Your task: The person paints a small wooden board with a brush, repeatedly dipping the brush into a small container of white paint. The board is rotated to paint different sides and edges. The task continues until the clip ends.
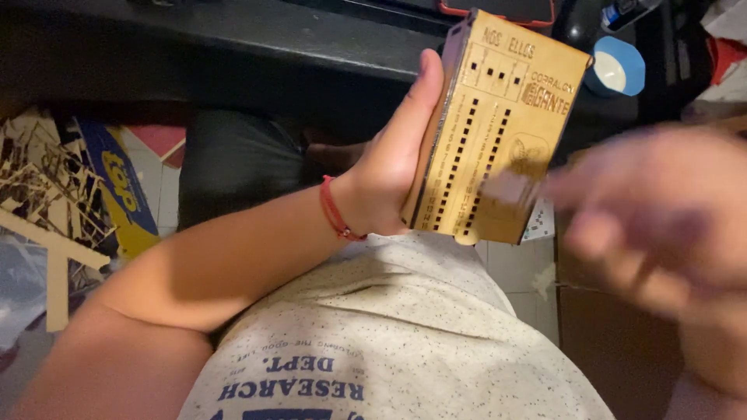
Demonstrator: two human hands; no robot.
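Head view: left hand (393, 167) is clasping the flat wooden box (498, 128) upright above the lap. Right hand (654, 225), blurred, is perhaps pinching a small piece (510, 190) against its face; steadying the box is helping alignment.

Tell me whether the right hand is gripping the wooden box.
No: the left hand alone grips the wooden box along its edge, while the blurred right hand is beside it, pinching a small piece near its face.
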